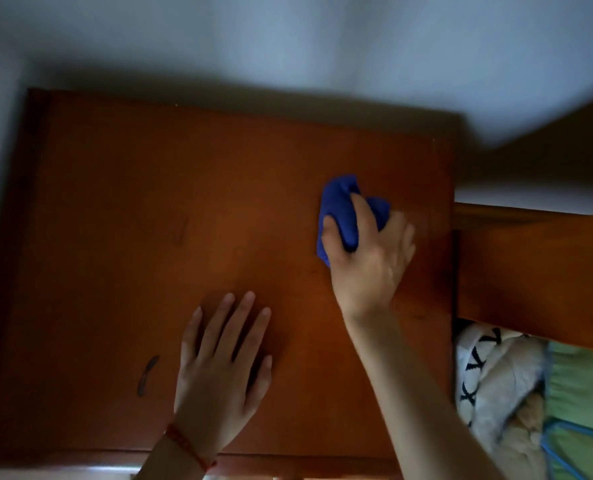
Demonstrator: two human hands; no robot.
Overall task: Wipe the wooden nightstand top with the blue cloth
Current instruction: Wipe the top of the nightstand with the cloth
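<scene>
Partly under the right hand, blue cloth

Bedroom of a home, seen from above. A wooden nightstand top, reddish-brown and worn, with a dark scuff near its front edge, stands against a pale wall. To the right of the nightstand, a wooden bed frame of matching colour adjoins it. Below the frame lie bedding items: a white fabric with black cross marks and a green sheet. Light is dim. A blue hanger rests on the sheet.
</scene>
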